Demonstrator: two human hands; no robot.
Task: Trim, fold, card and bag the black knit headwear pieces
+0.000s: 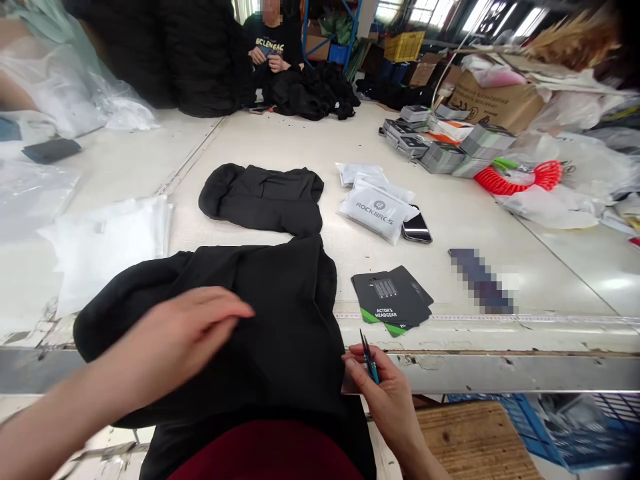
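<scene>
r hand (385, 407) grip clamped on slim blue tool (369, 359), l hand (170, 340) grip open over black garment (280, 313)

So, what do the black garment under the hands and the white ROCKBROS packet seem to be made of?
The black garment looks like soft matte fabric, judging by its loose folds. The white ROCKBROS packet seems thin plastic film: slight sheen, crinkled edges.
</scene>
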